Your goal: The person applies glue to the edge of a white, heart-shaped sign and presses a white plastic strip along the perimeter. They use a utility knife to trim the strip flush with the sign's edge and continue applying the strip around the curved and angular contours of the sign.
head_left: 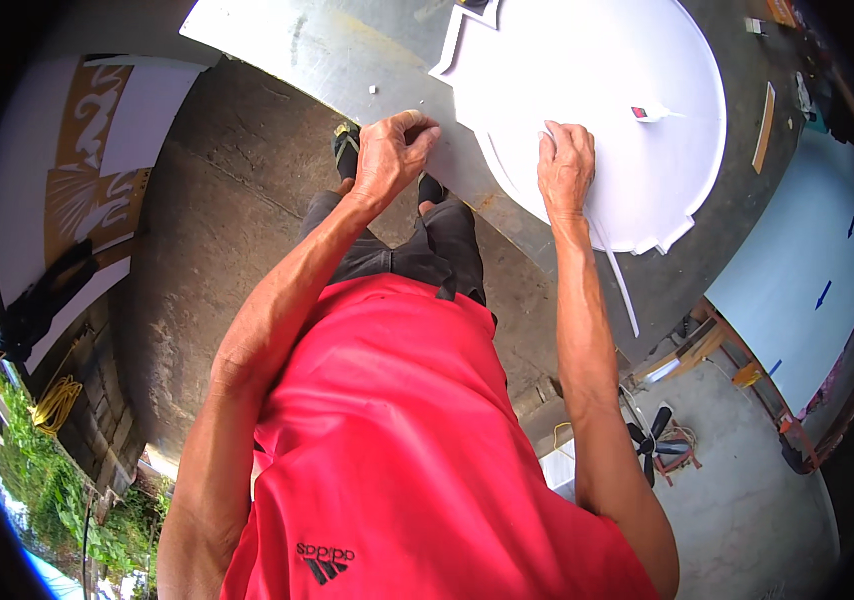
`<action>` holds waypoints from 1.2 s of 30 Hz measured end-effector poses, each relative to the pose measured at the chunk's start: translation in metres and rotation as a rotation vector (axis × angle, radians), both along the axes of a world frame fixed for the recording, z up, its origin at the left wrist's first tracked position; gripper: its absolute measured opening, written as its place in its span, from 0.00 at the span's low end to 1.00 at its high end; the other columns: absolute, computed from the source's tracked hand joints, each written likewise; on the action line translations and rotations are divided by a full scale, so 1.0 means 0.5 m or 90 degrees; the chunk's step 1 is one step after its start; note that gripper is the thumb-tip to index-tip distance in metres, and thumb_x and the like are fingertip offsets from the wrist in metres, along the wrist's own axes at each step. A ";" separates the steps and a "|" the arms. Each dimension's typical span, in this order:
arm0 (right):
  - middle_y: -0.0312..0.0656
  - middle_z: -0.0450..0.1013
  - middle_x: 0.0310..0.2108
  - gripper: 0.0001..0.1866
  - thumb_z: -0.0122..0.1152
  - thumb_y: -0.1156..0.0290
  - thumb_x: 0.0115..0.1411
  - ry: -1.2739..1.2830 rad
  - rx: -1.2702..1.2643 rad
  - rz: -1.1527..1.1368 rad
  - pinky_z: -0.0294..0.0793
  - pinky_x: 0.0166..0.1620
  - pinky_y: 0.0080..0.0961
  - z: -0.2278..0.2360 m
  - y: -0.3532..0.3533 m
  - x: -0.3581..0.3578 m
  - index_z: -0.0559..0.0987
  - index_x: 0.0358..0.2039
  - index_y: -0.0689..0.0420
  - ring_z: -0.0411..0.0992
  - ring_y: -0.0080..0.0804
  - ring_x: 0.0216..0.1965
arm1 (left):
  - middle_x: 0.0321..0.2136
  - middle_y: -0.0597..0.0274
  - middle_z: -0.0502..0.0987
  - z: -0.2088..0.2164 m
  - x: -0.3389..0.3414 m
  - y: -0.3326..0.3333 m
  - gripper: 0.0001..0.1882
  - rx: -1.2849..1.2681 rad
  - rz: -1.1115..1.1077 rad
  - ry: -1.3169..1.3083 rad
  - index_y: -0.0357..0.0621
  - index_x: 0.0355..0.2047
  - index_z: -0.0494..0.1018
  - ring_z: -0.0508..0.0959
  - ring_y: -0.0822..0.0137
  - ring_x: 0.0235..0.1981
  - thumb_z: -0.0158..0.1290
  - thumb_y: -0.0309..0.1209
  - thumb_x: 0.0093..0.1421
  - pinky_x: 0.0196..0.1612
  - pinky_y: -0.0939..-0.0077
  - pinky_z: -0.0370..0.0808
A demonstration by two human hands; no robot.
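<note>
A large round white panel [637, 60] with a raised rim and notched edges lies on the grey table. My right hand [567, 168] is over its near-left part, fingers curled and closed. A thin white strip [616, 270] runs out from under this hand, past the panel's rim, toward my forearm; the fingers hide its other end. My left hand [394, 152] is off the panel to the left, by the table's edge. Its thumb and fingers are pressed together, and whatever they hold is hidden. A small white bottle [650, 114] with a thin nozzle lies on the panel.
Small white bits [373, 90] lie on the grey table [347, 40]. A narrow brown strip [764, 128] is at the right. A light blue sheet [807, 260] stands beyond it, with a black fan [653, 444] below. A brown-and-white patterned panel [92, 150] is at the far left.
</note>
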State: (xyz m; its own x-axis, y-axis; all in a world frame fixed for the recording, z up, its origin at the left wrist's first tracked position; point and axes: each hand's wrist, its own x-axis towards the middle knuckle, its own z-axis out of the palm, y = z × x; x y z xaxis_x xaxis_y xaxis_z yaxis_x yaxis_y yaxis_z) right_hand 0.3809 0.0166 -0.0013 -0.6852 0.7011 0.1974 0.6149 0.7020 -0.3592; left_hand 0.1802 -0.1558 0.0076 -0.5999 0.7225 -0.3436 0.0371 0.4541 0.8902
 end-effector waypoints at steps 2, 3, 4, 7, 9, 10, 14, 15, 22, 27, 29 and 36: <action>0.45 0.74 0.38 0.12 0.65 0.79 0.59 0.003 0.016 0.042 0.75 0.46 0.41 0.010 0.005 0.003 0.81 0.45 0.61 0.75 0.44 0.41 | 0.28 0.57 0.85 0.018 0.024 0.001 0.12 -0.020 0.040 -0.104 0.34 0.42 0.84 0.83 0.72 0.27 0.62 0.32 0.64 0.34 0.74 0.81; 0.45 0.74 0.38 0.12 0.64 0.79 0.60 0.008 0.009 0.053 0.76 0.45 0.41 0.009 0.008 0.006 0.81 0.45 0.61 0.75 0.44 0.40 | 0.28 0.58 0.85 0.028 0.037 0.005 0.13 -0.032 0.048 -0.123 0.33 0.43 0.84 0.83 0.72 0.28 0.62 0.32 0.65 0.34 0.74 0.81; 0.46 0.74 0.38 0.11 0.63 0.79 0.61 0.013 0.002 0.065 0.77 0.44 0.41 0.009 0.011 0.008 0.81 0.45 0.61 0.76 0.45 0.39 | 0.28 0.58 0.85 0.034 0.049 0.011 0.13 -0.023 0.061 -0.134 0.33 0.43 0.84 0.83 0.72 0.28 0.62 0.32 0.65 0.34 0.75 0.81; 0.48 0.73 0.38 0.11 0.58 0.80 0.65 0.062 -0.093 0.124 0.77 0.40 0.42 0.019 0.011 0.014 0.79 0.47 0.62 0.76 0.49 0.38 | 0.29 0.59 0.85 0.035 0.084 0.022 0.13 -0.008 0.096 -0.160 0.34 0.44 0.83 0.83 0.72 0.28 0.62 0.32 0.65 0.34 0.75 0.81; 0.49 0.73 0.38 0.11 0.58 0.80 0.65 0.081 -0.132 0.148 0.76 0.39 0.42 0.023 0.009 0.012 0.78 0.48 0.63 0.75 0.50 0.39 | 0.29 0.59 0.85 0.033 0.101 0.037 0.14 -0.010 0.131 -0.174 0.34 0.44 0.83 0.83 0.72 0.28 0.62 0.33 0.65 0.33 0.75 0.80; 0.49 0.72 0.38 0.11 0.57 0.81 0.65 0.091 -0.144 0.155 0.76 0.39 0.43 0.024 0.006 0.010 0.78 0.48 0.63 0.75 0.51 0.38 | 0.29 0.58 0.85 0.033 0.108 0.044 0.14 -0.010 0.147 -0.183 0.34 0.44 0.83 0.83 0.72 0.28 0.63 0.33 0.65 0.33 0.75 0.80; 0.50 0.72 0.38 0.11 0.58 0.81 0.65 0.107 -0.169 0.192 0.75 0.39 0.44 0.019 0.008 0.008 0.77 0.48 0.63 0.75 0.52 0.38 | 0.32 0.55 0.86 0.014 0.119 0.071 0.16 -0.004 0.214 -0.177 0.33 0.45 0.83 0.85 0.71 0.30 0.64 0.34 0.64 0.34 0.76 0.81; 0.49 0.72 0.38 0.11 0.59 0.81 0.64 0.101 -0.155 0.207 0.76 0.39 0.43 0.017 0.011 0.005 0.78 0.46 0.62 0.75 0.51 0.38 | 0.32 0.55 0.86 0.012 0.118 0.077 0.17 -0.009 0.231 -0.168 0.33 0.45 0.83 0.85 0.70 0.30 0.64 0.34 0.62 0.34 0.75 0.82; 0.47 0.73 0.35 0.09 0.62 0.81 0.59 0.069 -0.002 0.299 0.76 0.39 0.41 0.015 0.034 -0.031 0.78 0.41 0.61 0.74 0.47 0.38 | 0.26 0.51 0.85 -0.035 0.108 0.115 0.20 -0.011 0.356 0.089 0.31 0.40 0.83 0.85 0.61 0.28 0.69 0.34 0.52 0.37 0.68 0.82; 0.47 0.73 0.33 0.08 0.63 0.82 0.58 0.073 0.015 0.331 0.75 0.39 0.42 -0.002 0.061 -0.051 0.78 0.39 0.61 0.72 0.48 0.36 | 0.25 0.52 0.85 -0.027 0.092 0.143 0.21 -0.027 0.402 0.097 0.31 0.38 0.84 0.84 0.64 0.26 0.71 0.37 0.50 0.35 0.70 0.81; 0.47 0.72 0.32 0.08 0.63 0.82 0.58 0.074 0.003 0.347 0.74 0.39 0.42 -0.007 0.063 -0.053 0.78 0.39 0.61 0.72 0.48 0.36 | 0.25 0.53 0.85 -0.033 0.088 0.149 0.21 -0.026 0.419 0.093 0.31 0.37 0.84 0.83 0.66 0.25 0.71 0.38 0.50 0.34 0.72 0.81; 0.47 0.71 0.32 0.09 0.62 0.83 0.58 0.094 -0.016 0.373 0.73 0.39 0.42 -0.019 0.065 -0.063 0.78 0.39 0.61 0.71 0.47 0.35 | 0.23 0.56 0.85 -0.048 0.073 0.158 0.18 -0.028 0.449 0.044 0.33 0.34 0.85 0.83 0.70 0.22 0.73 0.37 0.50 0.29 0.75 0.81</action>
